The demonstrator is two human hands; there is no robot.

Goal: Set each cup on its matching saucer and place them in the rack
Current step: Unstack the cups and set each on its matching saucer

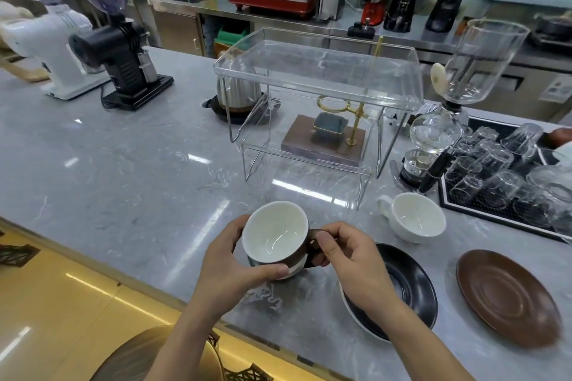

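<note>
My left hand (230,267) cups the side of a brown cup (276,237) with a white, empty interior, thumb hooked under its base, while my right hand (349,260) pinches the cup's handle between thumb and forefinger, holding it above the grey marble counter (108,164). Behind stands the clear acrylic rack (318,77), both tiers bare. To the right lie a black saucer (414,284), an empty white cup (414,218) and a brown saucer (507,297).
</note>
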